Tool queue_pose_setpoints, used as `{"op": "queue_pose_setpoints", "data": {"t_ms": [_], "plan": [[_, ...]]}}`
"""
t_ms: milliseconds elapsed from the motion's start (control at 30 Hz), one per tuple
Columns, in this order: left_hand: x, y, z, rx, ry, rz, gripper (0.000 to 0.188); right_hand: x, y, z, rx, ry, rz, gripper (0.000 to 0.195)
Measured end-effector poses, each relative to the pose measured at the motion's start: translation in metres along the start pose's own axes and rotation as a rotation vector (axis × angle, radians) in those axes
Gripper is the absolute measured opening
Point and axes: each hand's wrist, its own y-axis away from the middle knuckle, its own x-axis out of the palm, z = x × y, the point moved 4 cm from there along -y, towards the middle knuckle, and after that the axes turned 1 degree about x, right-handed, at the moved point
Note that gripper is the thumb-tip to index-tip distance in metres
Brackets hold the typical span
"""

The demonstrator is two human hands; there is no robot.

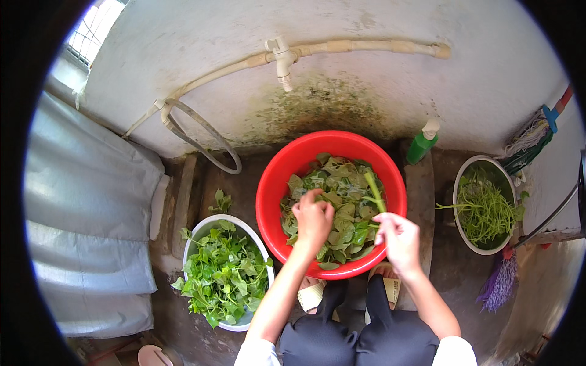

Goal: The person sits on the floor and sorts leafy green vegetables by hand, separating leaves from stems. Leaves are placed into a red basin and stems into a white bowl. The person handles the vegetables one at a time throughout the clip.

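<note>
A red plastic basin [270,215] stands before me, filled with wet green leaves [341,228]. My right hand [402,242] is at the basin's right rim, pinching a thick green stem [375,191] that points up and away over the leaves. Over the left half of the leaves is my left hand [314,222], its fingers bent; whether anything is between them is hidden. To the left, a white tub [270,279] is heaped with fresh leafy greens [224,272]. On the right, a pale-rimmed basin [459,228] holds thin green stems [487,210], some hanging over its edge.
A plastic tap [284,64] on a wall pipe [371,46] is above the basin, with a grey hose [206,130] at left. A green pump bottle [422,146] stands on a concrete ledge [419,192]. Mops [531,132] lean at right; a grey curtain [91,219] hangs left.
</note>
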Motion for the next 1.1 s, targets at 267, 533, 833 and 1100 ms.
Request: {"op": "queue_pose_setpoints", "data": {"t_ms": [267, 533, 833, 1100], "plan": [[0.074, -0.027, 0.157, -0.296, -0.247, 0.307, 0.053, -0.202, -0.021, 0.003, -0.095, 0.339, -0.602, 0.031], [0.120, -0.013, 0.146, -0.383, -0.266, 0.407, 0.040, -0.515, -0.044, -0.024, 0.017, 1.337, -0.745, 0.046], [-0.087, 0.018, 0.093, -0.048, 0.413, 0.078, 0.024, -0.365, -0.098, -0.024, -0.094, 1.557, -0.655, 0.051], [-0.178, 0.197, 0.210, -1.025, -0.180, -0.174, 0.035, -0.204, -0.091, 0.015, -0.400, 1.237, -0.340, 0.040]]}}
